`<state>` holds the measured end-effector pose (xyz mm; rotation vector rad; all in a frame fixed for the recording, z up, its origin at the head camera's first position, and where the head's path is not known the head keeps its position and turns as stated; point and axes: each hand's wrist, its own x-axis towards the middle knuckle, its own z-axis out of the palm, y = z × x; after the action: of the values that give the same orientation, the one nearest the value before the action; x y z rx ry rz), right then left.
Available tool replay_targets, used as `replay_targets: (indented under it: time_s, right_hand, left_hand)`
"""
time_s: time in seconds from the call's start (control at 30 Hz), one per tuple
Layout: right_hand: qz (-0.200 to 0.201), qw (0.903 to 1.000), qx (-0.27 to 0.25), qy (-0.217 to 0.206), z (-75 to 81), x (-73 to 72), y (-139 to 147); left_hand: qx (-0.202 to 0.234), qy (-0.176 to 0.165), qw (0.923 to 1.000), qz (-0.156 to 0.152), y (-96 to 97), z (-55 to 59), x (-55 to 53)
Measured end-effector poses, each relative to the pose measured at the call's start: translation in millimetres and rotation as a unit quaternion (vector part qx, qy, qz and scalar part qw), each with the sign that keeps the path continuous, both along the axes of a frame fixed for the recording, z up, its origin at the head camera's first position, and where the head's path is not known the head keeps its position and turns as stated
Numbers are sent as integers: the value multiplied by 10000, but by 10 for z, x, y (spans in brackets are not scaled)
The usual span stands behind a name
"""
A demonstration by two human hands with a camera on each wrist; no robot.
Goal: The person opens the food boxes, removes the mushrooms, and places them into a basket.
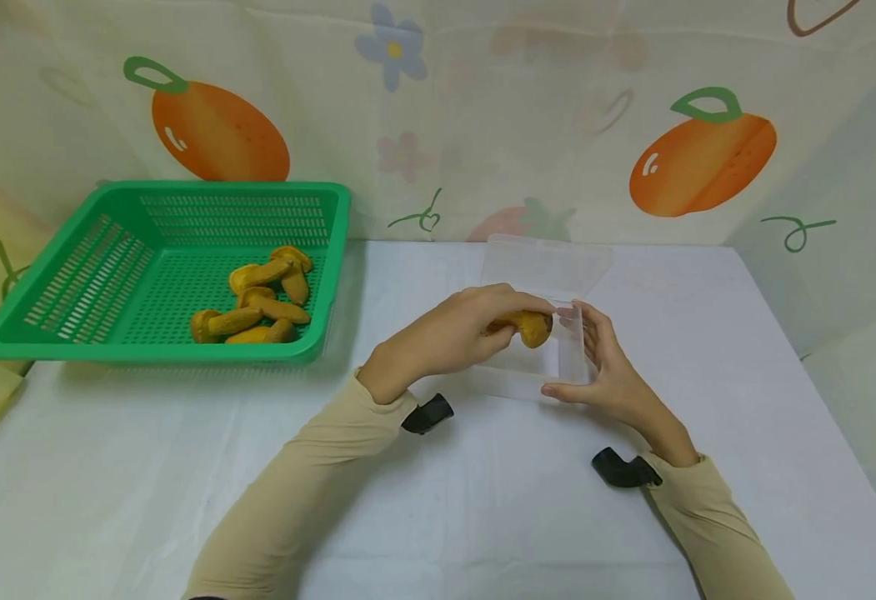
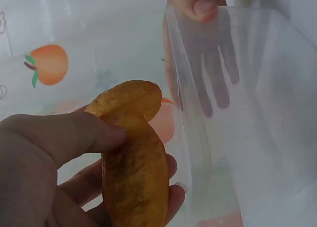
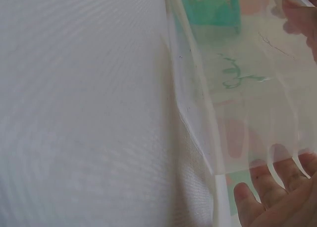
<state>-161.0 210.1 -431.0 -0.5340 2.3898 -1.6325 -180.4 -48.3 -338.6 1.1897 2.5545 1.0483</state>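
Observation:
A yellow-brown mushroom [image 1: 535, 330] is pinched between the thumb and fingers of my left hand [image 1: 462, 332], over the inside of a clear plastic box [image 1: 573, 350]. In the left wrist view the mushroom [image 2: 134, 172] shows its cap and thick stem, beside the see-through wall of the box. My right hand [image 1: 621, 379] grips the right side of the box, thumb near the front corner and fingers along the wall. Through the plastic, its fingers [image 2: 213, 83] show in the left wrist view. The box's clear lid [image 1: 535, 265] lies folded back behind it.
A green plastic basket [image 1: 182, 352] stands at the left with several more mushrooms [image 1: 276, 310] in its right half. White cloth [image 1: 498, 500] covers the table. A curtain [image 1: 468, 108] printed with fruit and flowers hangs along the back.

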Motion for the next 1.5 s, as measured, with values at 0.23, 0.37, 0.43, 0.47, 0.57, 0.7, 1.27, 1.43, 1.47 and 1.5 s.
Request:
replay_targets:
  time_s: [0.23,0.37,0.43,0.47,0.57,0.7,1.27,1.43,1.47,1.5]
  right_hand:
    - [-34,10000,8,58,9,0,-8]
    - [-56,10000,55,26,14,5,-11]
    - [-55,10000,61,54,14,8,-13]
    - [-63,9999,66,69,16,8,-14]
    - [-79,9999,79,86,13,13,-18]
    - [-102,9999,103,35,10,20,-19]
    - [-63,9999,125,-51,7,8,-16]
    - [-84,9998,150,-69,17,13,-12]
    - [-84,9998,146,-68,20,15,-9]
    - [-84,9998,153,-66,23,15,-8]
  left_hand:
    - [26,135,9995,279,-207,61,71]
    - [97,271,9988,393,-322,51,99]
    - [126,319,9984,459,-378,41,114]
    - [140,341,9981,497,-406,35,119]
    - [204,369,9974,590,-486,22,143]
    - [307,373,9963,707,-591,18,177]
    - [567,652,9891,1190,-1042,26,290]
    - [627,937,9825,1485,-1149,56,260]
    - [650,979,9805,1573,-1179,61,252]
    - [679,996,9785,1672,-1215,66,243]
